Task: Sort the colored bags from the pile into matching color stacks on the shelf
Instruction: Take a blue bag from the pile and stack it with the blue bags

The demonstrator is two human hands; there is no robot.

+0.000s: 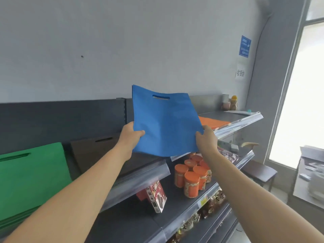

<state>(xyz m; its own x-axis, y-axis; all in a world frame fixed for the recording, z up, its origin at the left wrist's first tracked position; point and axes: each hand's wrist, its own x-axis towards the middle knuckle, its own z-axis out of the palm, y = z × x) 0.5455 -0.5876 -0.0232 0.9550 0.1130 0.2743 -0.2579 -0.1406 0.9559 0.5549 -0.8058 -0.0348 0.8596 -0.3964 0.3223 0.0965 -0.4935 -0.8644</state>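
Observation:
I hold a flat blue bag (164, 123) with a cut-out handle up in front of the top shelf (240, 123). My left hand (130, 135) grips its left edge and my right hand (207, 139) grips its right edge, thumbs on the near face. On the top shelf lie a green stack (29, 176) at the left, a dark brown stack (94, 153) beside it, and an orange stack (214, 122) to the right, partly hidden behind the blue bag.
Below the top shelf stand several orange-lidded jars (191, 178) and a red snack box (157, 195). Packaged goods fill the lower shelves. Small bottles (229, 102) stand at the shelf's far right end. A dark stool (261, 171) and a window are at the right.

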